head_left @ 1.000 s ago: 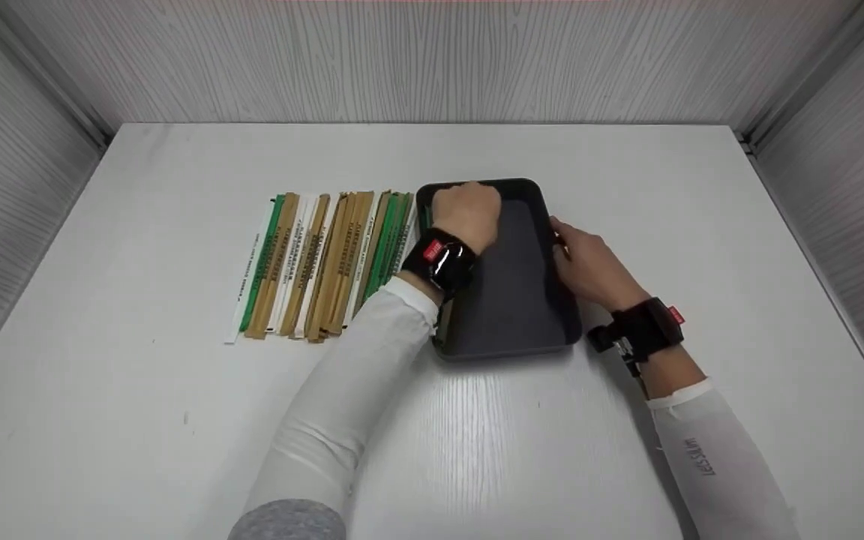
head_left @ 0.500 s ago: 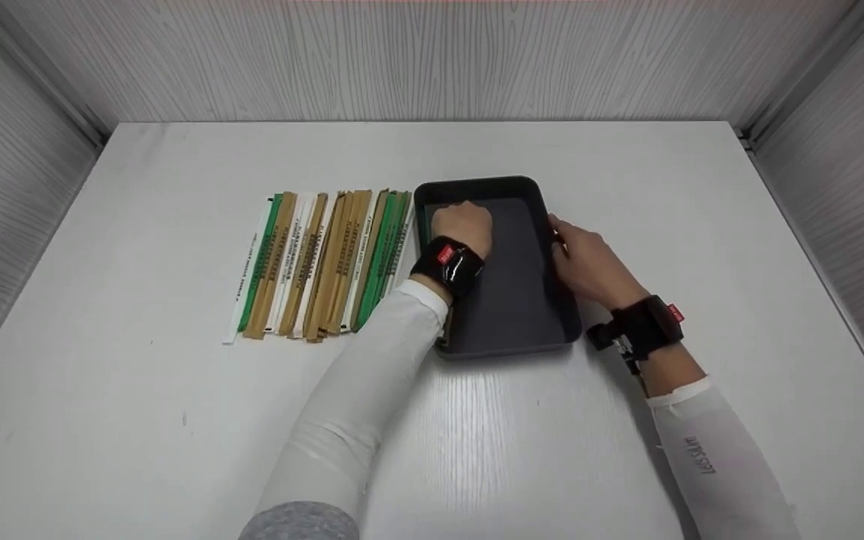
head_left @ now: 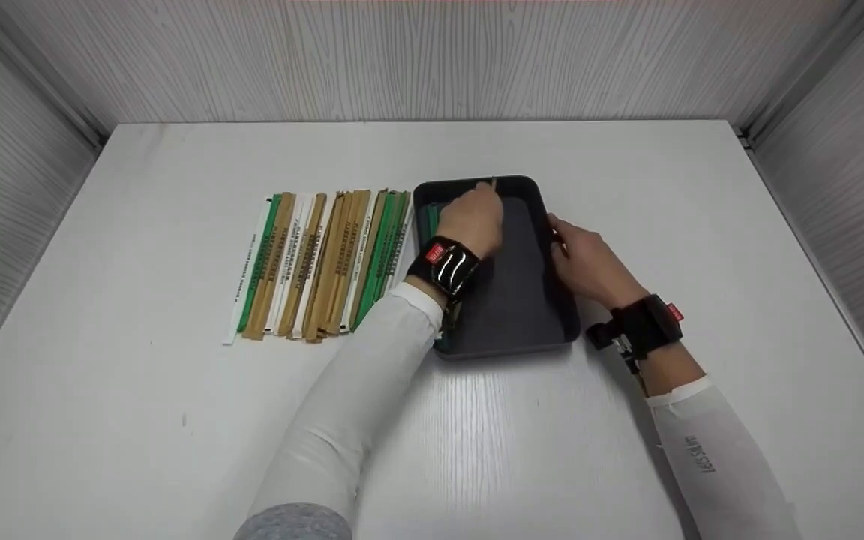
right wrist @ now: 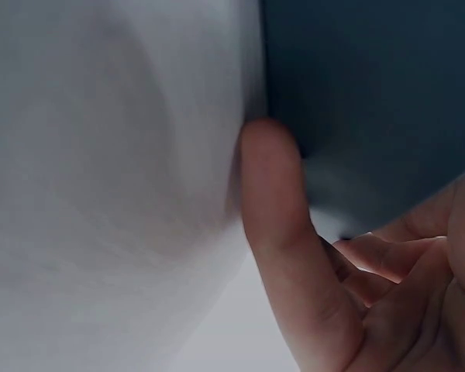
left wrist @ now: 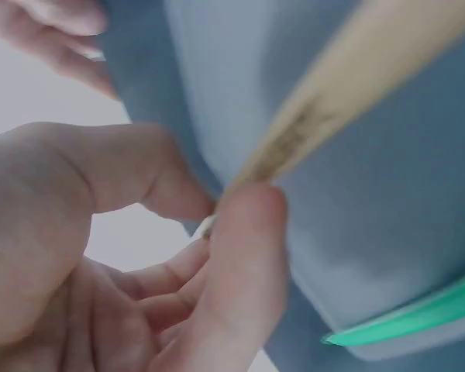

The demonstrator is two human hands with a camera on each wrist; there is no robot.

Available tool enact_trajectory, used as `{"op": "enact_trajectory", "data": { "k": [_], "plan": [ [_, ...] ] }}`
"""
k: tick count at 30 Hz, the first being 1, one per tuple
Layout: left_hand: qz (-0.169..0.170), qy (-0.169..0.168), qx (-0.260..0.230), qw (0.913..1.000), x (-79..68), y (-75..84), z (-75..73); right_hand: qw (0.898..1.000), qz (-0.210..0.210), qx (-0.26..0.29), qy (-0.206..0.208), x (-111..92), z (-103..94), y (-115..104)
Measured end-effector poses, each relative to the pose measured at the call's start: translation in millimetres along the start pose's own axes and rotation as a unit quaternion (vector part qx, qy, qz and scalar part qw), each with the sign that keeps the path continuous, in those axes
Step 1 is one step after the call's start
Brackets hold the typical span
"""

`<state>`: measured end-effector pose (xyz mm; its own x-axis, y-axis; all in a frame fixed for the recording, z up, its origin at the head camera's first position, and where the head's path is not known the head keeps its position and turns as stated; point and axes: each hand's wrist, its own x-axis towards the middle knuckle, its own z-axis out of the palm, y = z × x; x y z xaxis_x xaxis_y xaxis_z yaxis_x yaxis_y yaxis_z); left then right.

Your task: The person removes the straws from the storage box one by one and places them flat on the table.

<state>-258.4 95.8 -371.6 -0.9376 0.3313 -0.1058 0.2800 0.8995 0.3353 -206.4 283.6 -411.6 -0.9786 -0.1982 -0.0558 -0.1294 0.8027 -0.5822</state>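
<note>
My left hand (head_left: 469, 217) is over the left half of a dark grey rectangular tray (head_left: 526, 348). It pinches a long brown paper-wrapped stick (left wrist: 294, 132), like a wrapped straw, between thumb and fingers; dark print runs along it. In the head view only its tip shows, near the tray's far wall. Green wrapped sticks (head_left: 433, 217) lie inside along the tray's left side, partly hidden by my hand. My right hand (head_left: 593, 266) rests against the tray's outer right wall, with the digits at its outside, as the right wrist view (right wrist: 275, 186) also shows.
To the left of the tray lies a row of several wrapped sticks (head_left: 338, 266) in brown, white and green paper, side by side. All stands on a white table (head_left: 492, 450) with pale wood-grain panels (head_left: 432, 60) at the back and sides.
My left hand dips a little toward me inside the tray, then moves back and to the right; the brown stick's tip now shows beyond it. My right hand stays at the tray's side.
</note>
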Motion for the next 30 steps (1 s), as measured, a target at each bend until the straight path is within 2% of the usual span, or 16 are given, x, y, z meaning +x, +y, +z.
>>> {"op": "enact_trajectory", "data": {
  "k": [6, 11, 16, 20, 26, 30],
  "plan": [
    [0.015, 0.03, -0.037, 0.9988, -8.9, 0.8, -24.5, 1.0, 0.001, 0.003, 0.004, 1, 1.5, 1],
    [0.028, 0.059, -0.063, 0.9959, -25.3, -20.0, -52.2, 1.0, 0.003, 0.004, 0.005, 1, 0.9, 0],
    [0.006, 0.086, -0.071, 0.9937, -37.5, -60.0, -74.6, 1.0, 0.005, 0.003, 0.003, 1, 0.3, 0],
    [-0.027, 0.081, -0.06, 0.9945, -44.9, -100.6, -82.2, 1.0, 0.004, 0.002, 0.004, 0, 0.3, 2],
    [-0.072, 0.061, -0.026, 0.9952, -53.4, -159.3, -80.5, 1.0, 0.005, 0.002, 0.003, -1, -0.9, 3],
    [-0.099, 0.053, 0.002, 0.9937, -56.3, -187.0, -71.9, 1.0, 0.011, 0.007, -0.003, -3, -1.8, 4]
  ]
}}
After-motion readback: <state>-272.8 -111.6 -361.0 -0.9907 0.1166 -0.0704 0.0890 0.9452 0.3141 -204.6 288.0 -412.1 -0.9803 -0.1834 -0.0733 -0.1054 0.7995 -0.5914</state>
